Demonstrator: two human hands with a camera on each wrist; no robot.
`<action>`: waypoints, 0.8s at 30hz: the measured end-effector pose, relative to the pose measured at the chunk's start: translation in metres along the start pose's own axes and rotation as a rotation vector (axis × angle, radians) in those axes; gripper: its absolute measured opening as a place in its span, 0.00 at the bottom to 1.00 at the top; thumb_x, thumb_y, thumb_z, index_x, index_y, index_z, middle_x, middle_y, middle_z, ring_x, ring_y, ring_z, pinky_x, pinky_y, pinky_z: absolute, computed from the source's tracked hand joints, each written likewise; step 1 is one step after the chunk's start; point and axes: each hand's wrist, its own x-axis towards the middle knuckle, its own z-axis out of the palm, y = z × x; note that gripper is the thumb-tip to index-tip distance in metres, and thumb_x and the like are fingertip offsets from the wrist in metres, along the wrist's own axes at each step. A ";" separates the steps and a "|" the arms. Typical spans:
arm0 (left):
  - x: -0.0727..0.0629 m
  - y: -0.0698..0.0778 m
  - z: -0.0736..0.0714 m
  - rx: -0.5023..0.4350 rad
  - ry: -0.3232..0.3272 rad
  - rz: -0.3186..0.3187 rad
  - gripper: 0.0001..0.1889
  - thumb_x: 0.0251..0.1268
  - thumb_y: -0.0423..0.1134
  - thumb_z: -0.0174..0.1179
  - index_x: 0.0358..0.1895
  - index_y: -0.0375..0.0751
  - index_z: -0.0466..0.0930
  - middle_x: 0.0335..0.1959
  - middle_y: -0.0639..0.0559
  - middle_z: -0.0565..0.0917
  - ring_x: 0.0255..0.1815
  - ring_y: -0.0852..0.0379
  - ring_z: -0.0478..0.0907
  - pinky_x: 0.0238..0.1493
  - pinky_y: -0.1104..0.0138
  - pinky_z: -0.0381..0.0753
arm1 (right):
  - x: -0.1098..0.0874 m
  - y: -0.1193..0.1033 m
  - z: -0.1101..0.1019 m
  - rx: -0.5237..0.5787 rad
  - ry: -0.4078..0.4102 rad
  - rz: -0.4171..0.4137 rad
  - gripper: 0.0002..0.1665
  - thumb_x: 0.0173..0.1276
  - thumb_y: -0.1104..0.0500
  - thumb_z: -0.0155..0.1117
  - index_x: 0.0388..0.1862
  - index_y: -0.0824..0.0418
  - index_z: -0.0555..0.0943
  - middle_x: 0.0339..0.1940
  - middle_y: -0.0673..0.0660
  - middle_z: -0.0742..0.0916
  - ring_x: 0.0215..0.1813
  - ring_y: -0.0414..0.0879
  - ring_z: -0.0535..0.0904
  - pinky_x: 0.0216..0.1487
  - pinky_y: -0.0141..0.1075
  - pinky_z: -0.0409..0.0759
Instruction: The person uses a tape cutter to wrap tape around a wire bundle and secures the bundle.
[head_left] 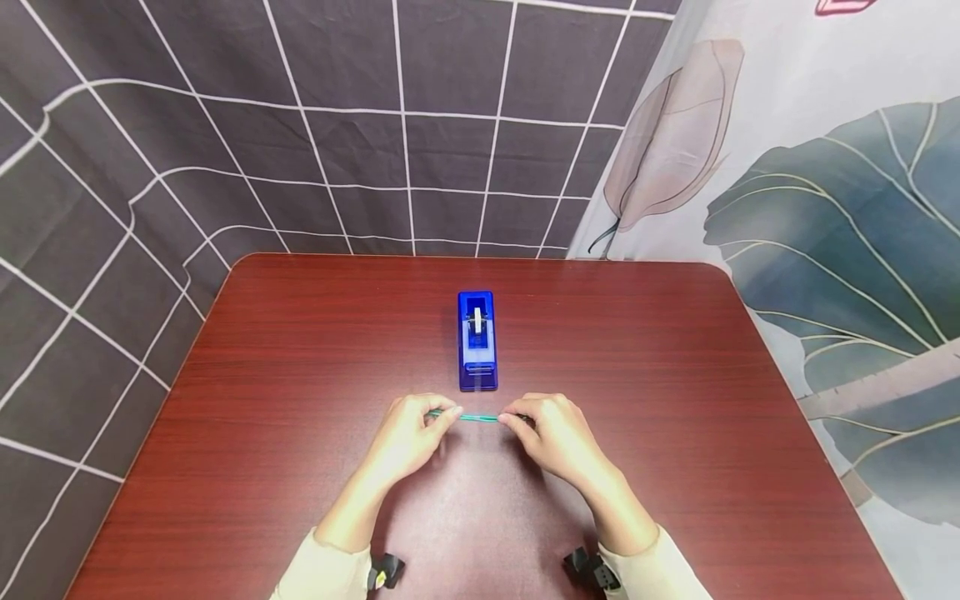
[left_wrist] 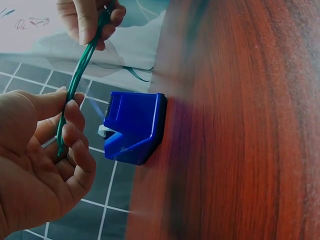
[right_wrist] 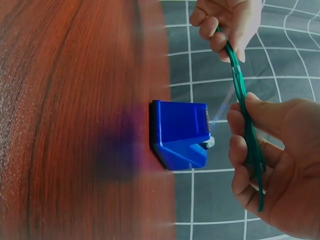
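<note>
Both hands hold a bundle of thin green strands [head_left: 478,418] stretched level between them, just in front of the blue tape dispenser [head_left: 477,382]. The left hand [head_left: 408,437] pinches one end between thumb and fingers. At the other end, the right hand [head_left: 558,437] pinches the strands the same way; loose strand ends [right_wrist: 260,197] stick out past its fingers in the right wrist view. A strip of clear tape [right_wrist: 224,106] runs from the dispenser's cutting edge to the middle of the bundle. The small tape roll [head_left: 477,321] sits in the dispenser.
The dispenser stands on a reddish-brown wooden table [head_left: 300,350]. Behind and to the left hangs a dark grey cloth with a white grid [head_left: 450,150]; a leaf-patterned curtain [head_left: 840,217] hangs at the right. Black wrist devices [head_left: 386,571] are at the sleeves.
</note>
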 end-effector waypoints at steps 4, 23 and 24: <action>-0.001 0.000 0.000 -0.005 0.015 0.008 0.06 0.68 0.38 0.66 0.39 0.39 0.89 0.18 0.51 0.82 0.11 0.66 0.71 0.20 0.70 0.69 | 0.000 0.001 0.000 0.010 0.013 -0.003 0.02 0.62 0.61 0.75 0.30 0.54 0.89 0.25 0.43 0.85 0.26 0.34 0.75 0.29 0.34 0.76; -0.002 -0.003 0.002 -0.011 0.097 0.046 0.03 0.63 0.37 0.70 0.35 0.42 0.90 0.28 0.57 0.85 0.10 0.68 0.71 0.18 0.69 0.72 | 0.001 -0.002 0.001 0.046 0.060 0.015 0.05 0.58 0.63 0.78 0.31 0.56 0.89 0.27 0.43 0.85 0.26 0.34 0.72 0.28 0.32 0.73; -0.002 -0.003 0.002 -0.018 0.099 0.049 0.03 0.63 0.37 0.70 0.35 0.42 0.90 0.28 0.57 0.85 0.10 0.68 0.71 0.17 0.69 0.72 | 0.001 -0.002 0.002 0.047 0.064 0.012 0.05 0.58 0.64 0.78 0.31 0.56 0.89 0.27 0.43 0.85 0.26 0.34 0.72 0.28 0.32 0.73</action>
